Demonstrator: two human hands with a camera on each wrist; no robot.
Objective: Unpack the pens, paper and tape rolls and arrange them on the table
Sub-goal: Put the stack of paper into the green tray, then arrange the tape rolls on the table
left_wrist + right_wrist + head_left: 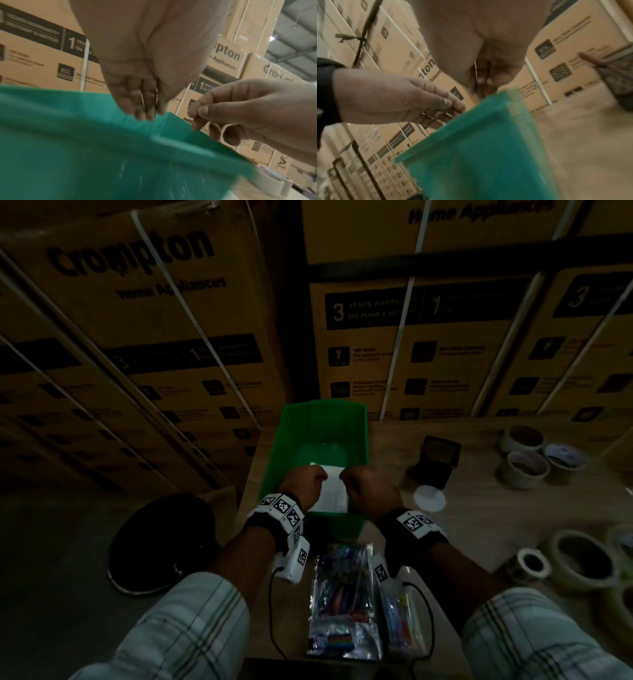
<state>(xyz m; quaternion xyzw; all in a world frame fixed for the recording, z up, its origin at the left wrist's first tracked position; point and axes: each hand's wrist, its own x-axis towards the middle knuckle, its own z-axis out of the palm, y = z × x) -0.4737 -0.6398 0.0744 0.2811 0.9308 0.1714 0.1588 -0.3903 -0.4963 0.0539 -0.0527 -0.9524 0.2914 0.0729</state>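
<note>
A green plastic bin (291, 440) stands on the table in front of me. Over its near end my left hand (301, 484) and right hand (368, 491) hold a white sheet of paper (331, 494) between them, fingers curled at its upper corners. In the left wrist view my right hand (240, 115) pinches a curled white edge of the paper (221, 129) above the bin rim (102, 135). My left hand (385, 97) shows thumb against fingers in the right wrist view. Two clear packs of pens (342, 594) lie near me. Tape rolls (524, 460) sit at the right.
More tape rolls (582, 559) lie at the near right. A small black box (435, 463) and a white disc (429, 498) sit right of the bin. Stacked cardboard cartons (137, 337) wall the back. A black round object (161, 542) lies on the floor, left. A striped sleeve (618, 81) shows at the right.
</note>
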